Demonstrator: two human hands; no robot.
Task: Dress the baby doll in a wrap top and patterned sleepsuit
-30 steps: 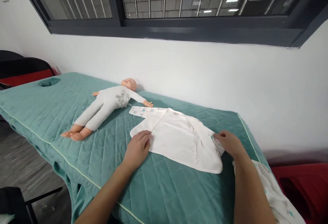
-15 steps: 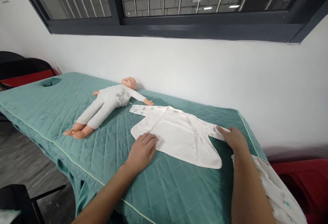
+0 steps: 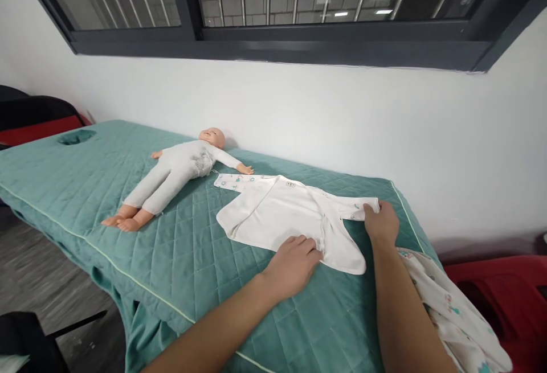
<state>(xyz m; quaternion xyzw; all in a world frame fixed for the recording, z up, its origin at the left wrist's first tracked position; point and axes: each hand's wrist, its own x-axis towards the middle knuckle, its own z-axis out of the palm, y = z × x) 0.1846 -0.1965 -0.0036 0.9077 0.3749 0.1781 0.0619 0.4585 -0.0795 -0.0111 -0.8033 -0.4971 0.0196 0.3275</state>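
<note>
A white baby shirt (image 3: 282, 213) with small printed figures on its sleeves lies spread out, front up, on the green quilted bed cover (image 3: 239, 293). My right hand (image 3: 382, 224) pinches the cuff of the sleeve at the right, thumb on top. At the shirt's lower hem, my left hand (image 3: 294, 265) has its fingers curled together on the cloth, close to the edge of the front flap; the fingertips are partly hidden. A baby doll (image 3: 183, 162) in a white cloth suit lies on its back left of the shirt, one arm reaching toward the left sleeve.
More printed white baby clothing (image 3: 457, 310) lies bunched beside my right forearm at the bed's right end. Beyond it stands a red plastic thing (image 3: 504, 287). A white wall (image 3: 342, 117) with a barred window runs along the far side. Dark chairs (image 3: 38, 111) are at the left.
My left hand has slid right along the hem, from the shirt's left part to its right part. My right hand has shifted slightly, and the right sleeve now lies straighter, its cuff raised.
</note>
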